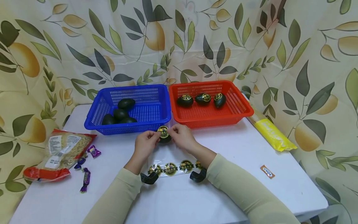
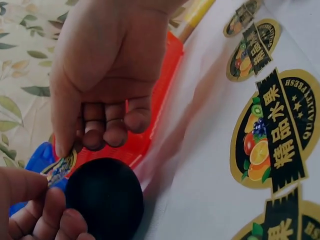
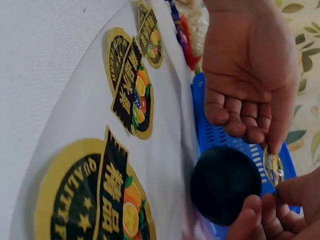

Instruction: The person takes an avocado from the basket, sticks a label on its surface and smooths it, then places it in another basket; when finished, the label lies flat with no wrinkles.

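My left hand and right hand pinch opposite edges of a round black-and-gold fruit sticker between thumbs and forefingers. Directly beneath it is a dark green avocado, close to the front wall of the blue basket. In the right wrist view the sticker is seen nearly edge-on, beside the avocado. Nearer me, a clear sheet bearing a row of matching stickers lies flat between the forearms.
Several avocados sit in the blue basket. Three stickered avocados lie in the red basket. At left are a red-ended food bag and wrapped candies; at right, a yellow packet and a small brown wrapper.
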### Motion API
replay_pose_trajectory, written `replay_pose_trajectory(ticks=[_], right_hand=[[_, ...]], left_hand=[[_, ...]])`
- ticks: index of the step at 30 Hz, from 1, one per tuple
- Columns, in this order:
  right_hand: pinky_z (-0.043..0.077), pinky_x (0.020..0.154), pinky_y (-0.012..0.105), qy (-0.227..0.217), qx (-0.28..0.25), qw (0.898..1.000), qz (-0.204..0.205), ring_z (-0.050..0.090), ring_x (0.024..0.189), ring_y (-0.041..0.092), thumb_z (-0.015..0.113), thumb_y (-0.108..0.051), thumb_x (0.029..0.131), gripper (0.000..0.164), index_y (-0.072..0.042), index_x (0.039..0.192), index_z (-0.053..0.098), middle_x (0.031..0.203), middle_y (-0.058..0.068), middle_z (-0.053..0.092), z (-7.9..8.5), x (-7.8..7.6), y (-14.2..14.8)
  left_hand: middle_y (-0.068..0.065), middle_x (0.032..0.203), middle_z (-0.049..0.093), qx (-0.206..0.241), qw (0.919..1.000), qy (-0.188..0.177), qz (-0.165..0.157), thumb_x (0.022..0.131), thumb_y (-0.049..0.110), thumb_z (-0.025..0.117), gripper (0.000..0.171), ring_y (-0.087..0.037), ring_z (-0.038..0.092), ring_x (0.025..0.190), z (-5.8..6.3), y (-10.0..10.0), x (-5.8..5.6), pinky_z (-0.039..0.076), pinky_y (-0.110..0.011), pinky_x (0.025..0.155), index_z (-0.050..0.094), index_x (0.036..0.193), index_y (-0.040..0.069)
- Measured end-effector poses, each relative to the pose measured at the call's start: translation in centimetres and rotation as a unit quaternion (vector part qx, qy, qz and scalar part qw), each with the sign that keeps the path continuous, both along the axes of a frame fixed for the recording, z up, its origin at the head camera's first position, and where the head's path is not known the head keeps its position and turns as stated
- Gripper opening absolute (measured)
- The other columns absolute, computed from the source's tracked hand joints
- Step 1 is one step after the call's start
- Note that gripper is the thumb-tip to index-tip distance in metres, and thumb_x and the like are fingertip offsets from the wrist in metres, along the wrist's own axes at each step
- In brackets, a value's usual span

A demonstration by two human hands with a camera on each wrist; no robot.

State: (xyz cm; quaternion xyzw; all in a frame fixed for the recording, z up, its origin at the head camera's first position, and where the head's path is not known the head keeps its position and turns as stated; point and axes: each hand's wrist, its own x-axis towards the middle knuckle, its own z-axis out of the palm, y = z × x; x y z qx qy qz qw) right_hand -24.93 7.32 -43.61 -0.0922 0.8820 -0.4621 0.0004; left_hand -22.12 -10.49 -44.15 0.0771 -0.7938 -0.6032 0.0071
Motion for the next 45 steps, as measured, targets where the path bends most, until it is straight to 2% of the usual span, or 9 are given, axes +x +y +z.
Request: replay_pose_trajectory(ticks=[8,15,17,21,25,29,36,42,45], right_hand=[[0.043,0.063,0.027,0.029,0.061,0.997,-0.028,0.056,0.071,0.016,0.066,-0.03,0.098,0.022,-0.012,0.087,0.07,0.075,0.0,0.065,-0.6,-0.3,-0.6],[0.046,0.059,0.027,0.027,0.013,0.999,-0.043,0.057,0.066,0.014,0.07,-0.025,0.098,0.017,-0.011,0.09,0.065,0.075,0.002,0.064,-1.2,0.0,-0.6],[0.05,0.062,0.028,0.038,0.001,0.999,-0.038,0.059,0.069,0.015,0.071,-0.023,0.098,0.014,-0.011,0.094,0.066,0.079,0.004,0.066,-1.4,0.0,-0.7],[0.056,0.079,0.032,0.065,0.013,0.998,-0.015,0.066,0.086,0.017,0.073,-0.019,0.098,0.009,-0.011,0.103,0.073,0.096,0.005,0.073,-1.8,0.4,-0.8],[0.059,0.09,0.038,0.077,0.026,0.997,0.019,0.071,0.1,0.02,0.073,-0.019,0.098,0.018,-0.012,0.114,0.076,0.112,0.006,0.076,-1.9,0.7,-0.8],[0.06,0.093,0.04,0.071,0.04,0.995,0.055,0.073,0.109,0.023,0.074,-0.024,0.098,0.031,-0.015,0.127,0.074,0.126,0.006,0.074,-1.7,0.7,-0.5],[0.06,0.093,0.04,0.057,0.066,0.993,0.076,0.072,0.112,0.022,0.073,-0.028,0.099,0.032,-0.018,0.129,0.074,0.125,0.005,0.075,-1.3,0.2,0.2],[0.06,0.093,0.038,0.119,0.085,0.986,0.086,0.073,0.111,0.021,0.075,-0.024,0.097,0.027,-0.012,0.121,0.078,0.122,0.006,0.076,-1.1,0.3,0.4],[0.059,0.096,0.038,0.143,0.098,0.98,0.101,0.072,0.114,0.021,0.075,-0.025,0.097,0.028,-0.011,0.121,0.077,0.123,0.006,0.076,-1.0,0.2,0.4]], left_hand=[[-0.008,0.085,0.075,-0.126,0.991,0.03,0.033,0.095,0.037,0.073,0.033,-0.024,0.065,0.082,-0.9,0.4,-0.7,0.049,-0.032,0.071,0.077,0.086,0.005],[-0.011,0.091,0.073,-0.117,0.9919,0.006,0.048,0.09,0.043,0.079,0.038,-0.026,0.062,0.086,-1.1,0.2,-0.6,0.047,-0.031,0.07,0.074,0.087,0.005],[-0.011,0.096,0.069,-0.111,0.9922,0.014,0.055,0.089,0.042,0.08,0.037,-0.026,0.06,0.088,-1.2,0.1,-0.5,0.046,-0.032,0.072,0.071,0.092,0.006],[-0.013,0.112,0.063,-0.128,0.9887,0.072,0.028,0.092,0.031,0.08,0.027,-0.03,0.06,0.103,-1.9,0.0,-0.2,0.048,-0.04,0.087,0.068,0.101,0.008],[-0.015,0.125,0.065,-0.165,0.9736,0.156,-0.024,0.094,0.02,0.077,0.017,-0.036,0.061,0.12,-2.3,0.0,0.1,0.048,-0.051,0.103,0.074,0.107,0.009],[-0.015,0.129,0.064,-0.187,0.9639,0.185,-0.04,0.097,0.022,0.075,0.016,-0.037,0.06,0.124,-2.3,-0.2,0.2,0.047,-0.056,0.106,0.078,0.11,0.013],[-0.014,0.122,0.064,-0.181,0.9612,0.197,-0.068,0.098,0.024,0.074,0.022,-0.033,0.061,0.117,-2.4,-0.6,0.2,0.051,-0.05,0.099,0.079,0.117,0.014],[-0.015,0.121,0.066,-0.161,0.9677,0.185,-0.059,0.098,0.023,0.074,0.022,-0.031,0.064,0.113,-2.3,-0.8,-0.2,0.06,-0.044,0.089,0.08,0.117,0.011],[-0.014,0.128,0.07,-0.146,0.9735,0.169,-0.052,0.097,0.025,0.075,0.023,-0.032,0.065,0.12,-2.3,-0.9,-0.4,0.06,-0.046,0.092,0.08,0.115,0.011]])
